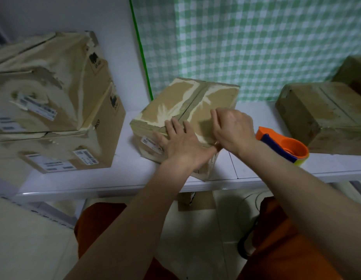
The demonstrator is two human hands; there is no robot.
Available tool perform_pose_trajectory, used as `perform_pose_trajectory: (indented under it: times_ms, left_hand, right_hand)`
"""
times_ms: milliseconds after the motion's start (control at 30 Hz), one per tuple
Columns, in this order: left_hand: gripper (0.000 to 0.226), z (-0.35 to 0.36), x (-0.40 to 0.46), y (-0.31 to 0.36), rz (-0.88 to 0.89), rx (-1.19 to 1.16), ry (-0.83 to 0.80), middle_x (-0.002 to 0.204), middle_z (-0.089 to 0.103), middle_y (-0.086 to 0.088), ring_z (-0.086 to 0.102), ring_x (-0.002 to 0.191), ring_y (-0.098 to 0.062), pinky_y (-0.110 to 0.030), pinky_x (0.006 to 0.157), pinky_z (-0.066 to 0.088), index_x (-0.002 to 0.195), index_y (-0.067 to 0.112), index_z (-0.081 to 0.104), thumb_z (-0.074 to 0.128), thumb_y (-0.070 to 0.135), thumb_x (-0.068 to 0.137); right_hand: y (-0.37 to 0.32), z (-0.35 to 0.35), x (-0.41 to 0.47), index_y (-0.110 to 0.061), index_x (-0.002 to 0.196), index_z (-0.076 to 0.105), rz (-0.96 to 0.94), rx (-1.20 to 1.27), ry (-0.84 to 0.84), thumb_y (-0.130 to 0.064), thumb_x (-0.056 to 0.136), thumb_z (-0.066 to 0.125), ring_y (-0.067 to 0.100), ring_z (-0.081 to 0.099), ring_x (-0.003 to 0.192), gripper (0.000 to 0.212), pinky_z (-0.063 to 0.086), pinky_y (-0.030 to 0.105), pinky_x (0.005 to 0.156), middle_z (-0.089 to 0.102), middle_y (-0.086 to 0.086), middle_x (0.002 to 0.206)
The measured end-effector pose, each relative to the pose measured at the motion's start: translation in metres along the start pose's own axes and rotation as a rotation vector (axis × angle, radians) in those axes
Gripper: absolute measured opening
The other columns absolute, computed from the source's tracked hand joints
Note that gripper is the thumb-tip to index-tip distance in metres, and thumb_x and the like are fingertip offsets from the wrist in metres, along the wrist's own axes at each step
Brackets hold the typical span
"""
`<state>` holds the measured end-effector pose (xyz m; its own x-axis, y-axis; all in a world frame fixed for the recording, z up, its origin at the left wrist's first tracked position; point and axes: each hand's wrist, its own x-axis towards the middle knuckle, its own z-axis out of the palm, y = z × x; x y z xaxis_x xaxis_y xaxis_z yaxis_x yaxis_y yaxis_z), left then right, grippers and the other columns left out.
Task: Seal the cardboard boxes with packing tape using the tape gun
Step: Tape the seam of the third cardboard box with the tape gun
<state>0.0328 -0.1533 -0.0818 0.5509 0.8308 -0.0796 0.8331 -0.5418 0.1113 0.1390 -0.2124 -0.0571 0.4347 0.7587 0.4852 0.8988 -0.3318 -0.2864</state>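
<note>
Small worn brown cardboard box [187, 116] mid white table [123, 174]; left hand [181, 142] flat, fingers spread on near edge; right hand [234, 130] curled, pinching at near corner; orange-and-blue tape gun [282, 146] lying just right; stacked torn cartons [54, 102] left; another brown box [325, 116] right.

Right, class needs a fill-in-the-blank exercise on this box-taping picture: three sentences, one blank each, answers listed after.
1. Both hands rest on the ____ box of those on the table.
2. The tape gun lies to the ____ of the right hand.
3. The left hand lies ____ on the box, fingers straight.

Answers: middle; right; flat
</note>
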Motion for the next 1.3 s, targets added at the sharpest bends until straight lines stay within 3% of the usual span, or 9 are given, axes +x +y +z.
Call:
perform_pose_trajectory:
  times_ms: [167,300,433,667,767,933,1100,1200,1300]
  left_hand:
    - [0.086,-0.001,-0.008,-0.005,0.161,0.073,0.061,0.157,-0.003,-0.027,-0.005,0.145,-0.039,-0.049,0.118,-0.004,0.153,0.014,0.001,0.025,0.068,0.091]
    - [0.071,0.0,-0.024,-0.041,0.32,0.036,0.091,0.159,-0.002,-0.021,-0.004,0.147,-0.031,-0.042,0.118,-0.002,0.154,0.021,0.003,0.028,0.053,0.096]
    - [0.07,-0.005,-0.034,-0.074,0.41,-0.023,0.052,0.161,0.001,-0.011,-0.002,0.147,-0.023,-0.037,0.118,-0.001,0.153,0.025,0.008,0.028,0.048,0.09]
    - [0.062,-0.003,-0.05,-0.055,0.226,-0.197,0.061,0.161,0.005,-0.005,-0.005,0.147,-0.023,-0.057,0.115,0.001,0.15,0.025,0.02,0.036,0.051,0.096]
    - [0.063,0.003,-0.045,-0.046,0.177,-0.238,0.097,0.161,0.007,-0.002,-0.005,0.147,-0.026,-0.058,0.115,0.005,0.15,0.03,0.021,0.026,0.06,0.095]
    - [0.055,-0.002,-0.013,-0.065,0.233,-0.026,0.113,0.161,0.007,0.007,0.004,0.147,-0.023,-0.056,0.112,0.017,0.149,0.043,0.014,0.02,0.059,0.097]
    - [0.059,-0.017,0.03,-0.082,0.256,0.086,0.084,0.161,0.01,0.008,0.007,0.147,-0.021,-0.058,0.115,0.0,0.147,0.049,0.018,0.019,0.068,0.091]
    - [0.061,-0.02,0.036,-0.055,0.208,0.028,-0.017,0.161,0.006,0.001,0.002,0.148,-0.027,-0.053,0.117,-0.003,0.148,0.048,0.016,0.018,0.069,0.091]
    - [0.055,-0.017,0.024,-0.011,0.357,0.069,-0.055,0.162,0.0,-0.001,-0.002,0.148,-0.026,-0.049,0.118,-0.003,0.15,0.043,0.011,0.016,0.059,0.097]
  right_hand:
    - [0.009,0.01,0.023,-0.01,0.076,0.05,0.005,-0.036,-0.078,-0.028,0.098,0.04,0.036,0.054,0.096,0.03,0.037,0.037,0.069,0.062,0.015,0.095]
    - [0.027,0.018,0.037,-0.003,0.104,0.06,0.082,-0.041,-0.172,-0.03,0.097,0.043,0.033,0.045,0.114,0.033,0.042,0.04,0.086,0.054,0.015,0.117]
    - [0.042,0.027,0.048,-0.001,0.12,0.055,0.173,-0.121,-0.233,-0.04,0.097,0.039,0.036,0.039,0.125,0.048,0.033,0.044,0.104,0.05,0.021,0.131]
    - [0.047,0.034,0.067,-0.008,0.134,0.043,0.361,-0.166,-0.347,-0.055,0.094,0.035,0.04,0.034,0.128,0.063,0.031,0.049,0.103,0.041,0.023,0.137]
    - [0.048,0.034,0.062,-0.01,0.132,0.046,0.399,-0.139,-0.325,-0.053,0.094,0.036,0.039,0.033,0.126,0.058,0.033,0.049,0.1,0.04,0.022,0.134]
    - [0.054,0.01,0.036,-0.004,0.126,0.05,0.399,-0.271,-0.275,-0.041,0.097,0.035,0.04,0.039,0.121,0.05,0.037,0.044,0.097,0.042,0.025,0.128]
    - [0.043,-0.022,0.001,-0.002,0.12,0.055,0.332,-0.333,-0.342,-0.016,0.094,0.045,0.039,0.052,0.113,0.031,0.043,0.04,0.091,0.05,0.022,0.123]
    - [0.012,-0.031,-0.029,-0.003,0.092,0.059,0.214,-0.24,-0.298,-0.014,0.092,0.046,0.038,0.06,0.098,0.017,0.043,0.038,0.073,0.063,0.022,0.106]
    - [-0.017,-0.031,-0.052,-0.007,0.073,0.054,0.081,-0.126,-0.26,-0.017,0.091,0.045,0.038,0.061,0.085,0.022,0.029,0.033,0.061,0.065,0.021,0.091]
